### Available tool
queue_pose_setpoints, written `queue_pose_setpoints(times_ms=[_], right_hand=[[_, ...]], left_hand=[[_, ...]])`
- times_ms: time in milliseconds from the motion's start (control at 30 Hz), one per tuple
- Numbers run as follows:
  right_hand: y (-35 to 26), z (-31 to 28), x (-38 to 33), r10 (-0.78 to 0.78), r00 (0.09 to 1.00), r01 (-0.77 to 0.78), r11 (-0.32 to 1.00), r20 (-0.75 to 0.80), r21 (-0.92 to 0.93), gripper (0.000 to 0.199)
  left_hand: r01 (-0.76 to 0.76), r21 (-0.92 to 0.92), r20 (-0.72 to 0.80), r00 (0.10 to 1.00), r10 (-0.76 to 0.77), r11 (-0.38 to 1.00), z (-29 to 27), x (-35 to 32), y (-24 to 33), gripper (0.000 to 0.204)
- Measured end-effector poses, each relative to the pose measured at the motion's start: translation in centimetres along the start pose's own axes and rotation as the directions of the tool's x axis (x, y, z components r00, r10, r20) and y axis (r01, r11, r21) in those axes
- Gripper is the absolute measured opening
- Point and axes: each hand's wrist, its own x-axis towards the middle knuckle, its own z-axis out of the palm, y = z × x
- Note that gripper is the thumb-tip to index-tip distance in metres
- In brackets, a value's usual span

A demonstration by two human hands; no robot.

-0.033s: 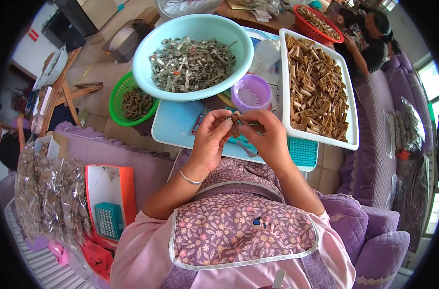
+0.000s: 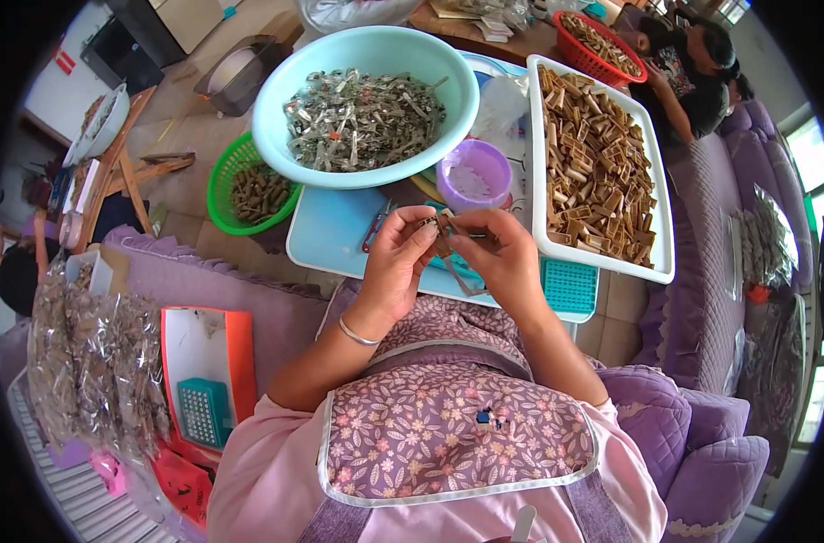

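Note:
My left hand [image 2: 399, 253] is closed, pinching a small brown piece [image 2: 442, 242] with dark and gold marks between thumb and fingertips. My right hand [image 2: 500, 253] is closed close beside it, its fingertips at a thin, greyish see-through strip [image 2: 460, 275] that hangs below the brown piece. Fingers hide part of both, and the exact kind of the piece is too small to make out. Both hands are over the near edge of a light blue table [image 2: 326, 237]. Just beyond them stands a purple bowl [image 2: 500, 193] with whitish bits inside.
A large pale-blue basin [image 2: 276, 154] holds many clear-wrapped pieces. At the right, a white tray [image 2: 662, 226] is heaped with brown pieces. A green basket [image 2: 220, 195] stands left, a teal grid tray [image 2: 570, 288] near right. Another person [image 2: 697, 81] sits at far right by a red basket [image 2: 570, 50].
The see-through strip hangs slightly differently between my hands, showing longer and straighter. Both hands stay in nearly the same place, and the view has shifted very slightly.

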Motion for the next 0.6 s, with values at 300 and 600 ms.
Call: queue_pose_setpoints(times_ms=[300, 600], right_hand=[[0.7, 1.9, -1.6, 0.176, 0.982, -0.115, 0.838, -0.063, 0.534, 0.019], [0.4, 2.0, -1.5, -0.093, 0.995, 0.098, 0.988, -0.045, 0.122, 0.025]], left_hand=[[-0.091, 0.028, 0.038, 0.995, 0.090, 0.995, -0.1, -0.9, -0.5, 0.028], [-0.168, 0.112, 0.060, 0.985, 0.162, 0.979, -0.5, -0.7, -0.3, 0.036]])
